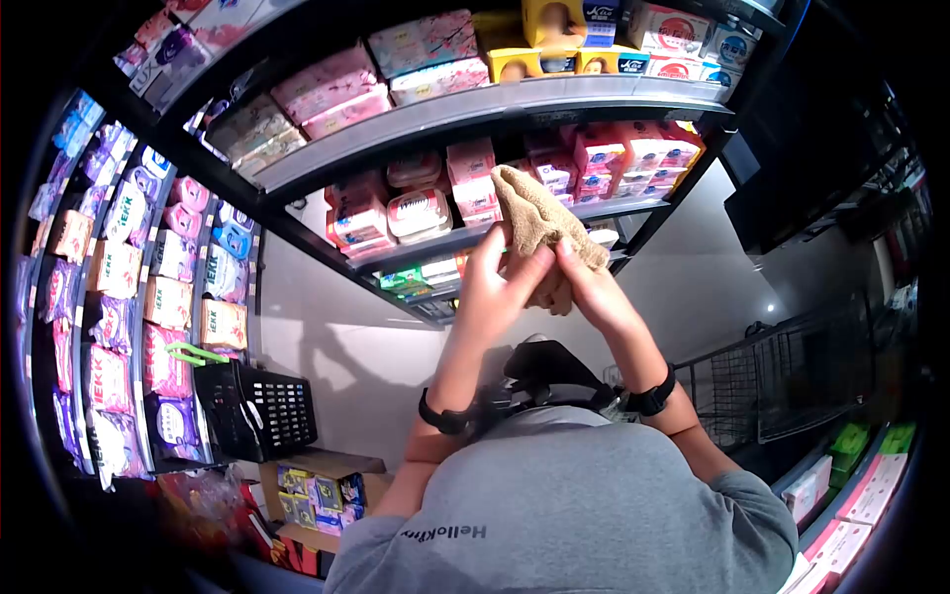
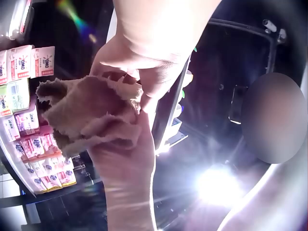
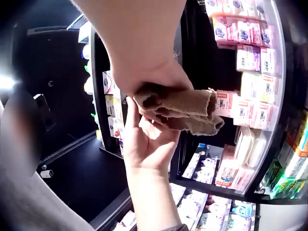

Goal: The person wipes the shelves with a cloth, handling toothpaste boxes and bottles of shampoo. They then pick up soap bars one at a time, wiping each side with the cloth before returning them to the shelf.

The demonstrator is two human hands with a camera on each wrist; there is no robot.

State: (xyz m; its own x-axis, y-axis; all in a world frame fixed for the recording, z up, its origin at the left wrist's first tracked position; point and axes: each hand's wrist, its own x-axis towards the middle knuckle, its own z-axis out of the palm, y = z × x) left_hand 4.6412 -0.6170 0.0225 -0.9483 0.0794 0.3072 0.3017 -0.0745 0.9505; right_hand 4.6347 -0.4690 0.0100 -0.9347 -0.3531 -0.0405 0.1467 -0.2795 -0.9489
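Note:
A tan, fuzzy-edged towel [image 1: 534, 210] is held up in front of the shelves, bunched and folded over. My left hand [image 1: 497, 282] pinches it from the left side, thumb on the near face. From the other side my right hand [image 1: 597, 289] grips it, and both thumbs nearly meet at its middle. In the left wrist view the towel [image 2: 91, 113] shows loose, ragged folds between the two hands. Seen from the right wrist, the towel [image 3: 185, 108] sticks out in rolled layers, and part of it is hidden under the right hand [image 3: 154, 72].
Shelves [image 1: 396, 124] of boxed and packed tissues and soaps stand ahead, with more packs on the left rack [image 1: 129, 267]. A black basket [image 1: 262, 411] hangs low at left, above an open carton [image 1: 322, 495] of small packs. A wire cart [image 1: 762, 381] stands at right.

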